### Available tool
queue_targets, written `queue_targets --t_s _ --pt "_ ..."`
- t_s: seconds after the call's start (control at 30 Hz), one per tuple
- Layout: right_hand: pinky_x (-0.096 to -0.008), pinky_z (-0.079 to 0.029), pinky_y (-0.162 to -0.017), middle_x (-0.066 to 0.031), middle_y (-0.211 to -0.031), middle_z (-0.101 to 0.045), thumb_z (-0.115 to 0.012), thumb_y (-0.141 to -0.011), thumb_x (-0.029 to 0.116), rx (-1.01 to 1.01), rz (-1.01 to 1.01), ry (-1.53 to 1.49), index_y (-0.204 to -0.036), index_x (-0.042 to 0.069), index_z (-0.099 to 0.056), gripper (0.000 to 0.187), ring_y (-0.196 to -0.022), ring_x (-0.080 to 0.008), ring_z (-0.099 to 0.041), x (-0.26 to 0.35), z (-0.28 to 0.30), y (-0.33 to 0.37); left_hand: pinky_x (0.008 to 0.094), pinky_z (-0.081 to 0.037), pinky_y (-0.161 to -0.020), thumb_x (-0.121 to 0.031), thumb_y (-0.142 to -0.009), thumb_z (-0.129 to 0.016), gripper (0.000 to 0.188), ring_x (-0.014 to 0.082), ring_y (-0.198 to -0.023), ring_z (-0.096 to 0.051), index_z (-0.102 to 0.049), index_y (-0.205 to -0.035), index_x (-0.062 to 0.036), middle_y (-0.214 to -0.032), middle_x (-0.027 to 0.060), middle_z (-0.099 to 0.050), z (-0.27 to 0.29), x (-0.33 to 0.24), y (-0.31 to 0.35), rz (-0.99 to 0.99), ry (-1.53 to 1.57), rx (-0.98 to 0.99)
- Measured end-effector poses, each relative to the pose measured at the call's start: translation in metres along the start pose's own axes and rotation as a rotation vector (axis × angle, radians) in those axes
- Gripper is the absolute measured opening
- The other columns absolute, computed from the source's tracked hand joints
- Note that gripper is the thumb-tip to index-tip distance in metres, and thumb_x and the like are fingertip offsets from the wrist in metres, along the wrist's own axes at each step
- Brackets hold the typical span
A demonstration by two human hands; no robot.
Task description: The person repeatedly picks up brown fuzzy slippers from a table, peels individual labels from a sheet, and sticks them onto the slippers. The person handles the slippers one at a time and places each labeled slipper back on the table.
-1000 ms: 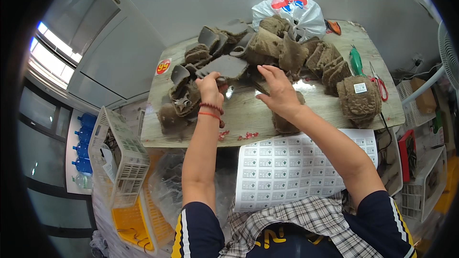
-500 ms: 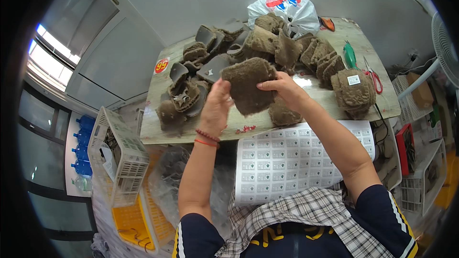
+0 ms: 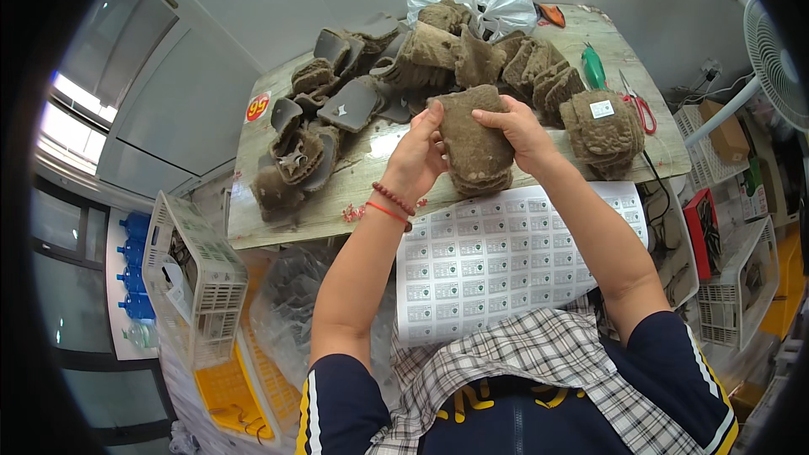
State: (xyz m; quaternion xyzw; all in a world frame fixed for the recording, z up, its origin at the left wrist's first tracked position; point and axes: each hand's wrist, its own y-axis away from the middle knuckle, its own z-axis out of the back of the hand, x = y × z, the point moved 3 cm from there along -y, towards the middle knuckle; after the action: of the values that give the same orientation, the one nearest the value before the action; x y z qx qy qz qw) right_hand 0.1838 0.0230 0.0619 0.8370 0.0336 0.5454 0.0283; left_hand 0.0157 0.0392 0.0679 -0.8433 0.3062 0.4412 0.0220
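Shifted rightward onto line with a short stack of fuzzy brown pads (image 3: 482,185), the brown, fuzzy, roughly rectangular pad (image 3: 476,133) now hides most of it.
Just beyond the far edge of the white paper sheet of printed labels (image 3: 497,263), both grips clamp the pad, left hand (image 3: 419,152) on its left side, right hand (image 3: 524,131) on its right, neither nearer; its longer axis seems to point toward the sheet.

We wear a checked apron (image 3: 514,341), navy sleeves (image 3: 352,396) striped white and yellow beside it, and, beyond it, beads (image 3: 394,196) and a red cord (image 3: 388,211).
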Motion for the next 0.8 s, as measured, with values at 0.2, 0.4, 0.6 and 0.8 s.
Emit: queue_targets --t_s 0.2,0.4,0.6,0.8 --pt "-0.0343 -0.048 -0.09 -0.0134 -0.111 -0.063 -0.073 -0.083 0.024 -0.216 0.106 0.368 -0.126 0.006 -0.056 0.05 -0.105 -0.0209 -0.059 -0.026 0.01 -0.008 0.0365 -0.055 -0.089 -0.009 -0.097 -0.057 0.032 0.0213 -0.103 -0.062 -0.051 -0.128 -0.0069 -0.116 0.0114 -0.06 0.004 0.043 -0.024 -0.17 -0.157 -0.369" --pt "-0.0356 -0.05 -0.084 -0.0161 -0.109 -0.063 -0.071 -0.082 0.017 -0.315 0.4 0.756 -0.105 0.002 -0.066 0.029 -0.096 -0.0271 -0.063 -0.043 0.026 -0.011 0.0322 -0.055 -0.086 0.002 -0.092 -0.058 0.035 0.0189 -0.1 -0.062 -0.053 -0.125 -0.0067 -0.115 0.0119 -0.061 0.019 0.053 -0.032 -0.268 -0.322 -0.276" --pt "-0.0372 -0.049 -0.085 -0.0157 -0.105 -0.06 -0.069 -0.083 0.018 -0.259 0.234 0.414 -0.101 0.0 -0.063 0.026 -0.097 -0.0297 -0.061 -0.033 0.013 -0.022 0.0297 -0.05 -0.09 -0.01 -0.097 -0.055 0.025 0.0148 -0.101 -0.058 -0.058 -0.12 -0.003 -0.112 0.0067 -0.061 0.035 0.036 -0.046 -0.48 -0.498 -0.285" --pt "-0.0408 -0.043 -0.093 -0.016 -0.113 -0.056 -0.064 -0.085 0.017 -0.401 0.647 0.949 -0.098 0.002 -0.059 0.02 -0.104 -0.0335 -0.054 -0.054 0.021 -0.02 0.0317 -0.043 -0.097 -0.015 -0.095 -0.057 0.031 0.0232 -0.11 -0.055 -0.055 -0.123 -0.0025 -0.12 0.0131 -0.055 0.041 0.058 -0.049 -0.524 -0.901 -0.363"
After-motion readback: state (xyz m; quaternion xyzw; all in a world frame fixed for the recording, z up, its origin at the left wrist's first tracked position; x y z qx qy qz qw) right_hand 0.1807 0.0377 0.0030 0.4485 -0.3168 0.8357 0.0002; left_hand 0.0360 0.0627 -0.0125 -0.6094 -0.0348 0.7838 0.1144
